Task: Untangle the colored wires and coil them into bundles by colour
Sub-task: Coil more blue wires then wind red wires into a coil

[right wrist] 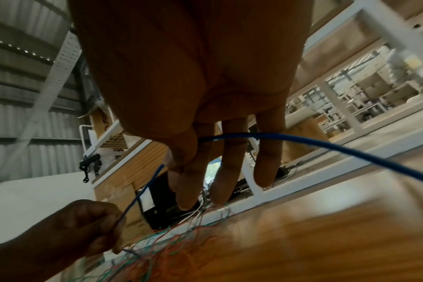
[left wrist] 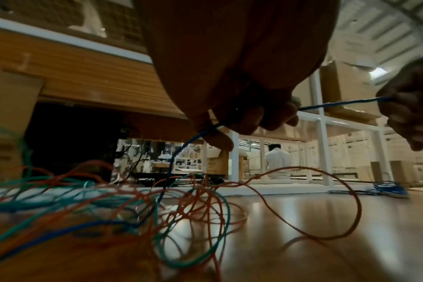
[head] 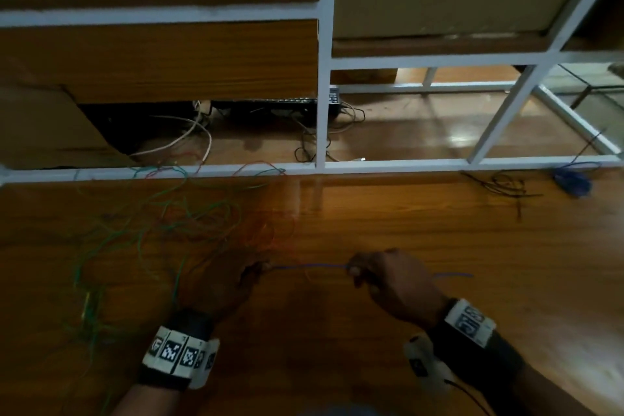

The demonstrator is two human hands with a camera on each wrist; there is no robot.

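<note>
A blue wire (head: 310,266) runs taut between my two hands just above the wooden table (head: 405,233). My left hand (head: 250,275) pinches it near the tangle; in the left wrist view the blue wire (left wrist: 181,150) drops from my left hand (left wrist: 254,116) into the pile. My right hand (head: 358,272) pinches the wire too, and the free end (head: 452,275) trails right. In the right wrist view the blue wire (right wrist: 302,141) crosses under my right hand (right wrist: 198,141). A tangle of green and orange wires (head: 162,223) spreads on the left.
A coiled blue bundle (head: 572,181) lies at the far right by some black wires (head: 506,186). A white metal frame (head: 320,165) borders the table's far edge, with a keyboard (head: 270,105) and cables behind. A person in white (left wrist: 278,158) stands far off.
</note>
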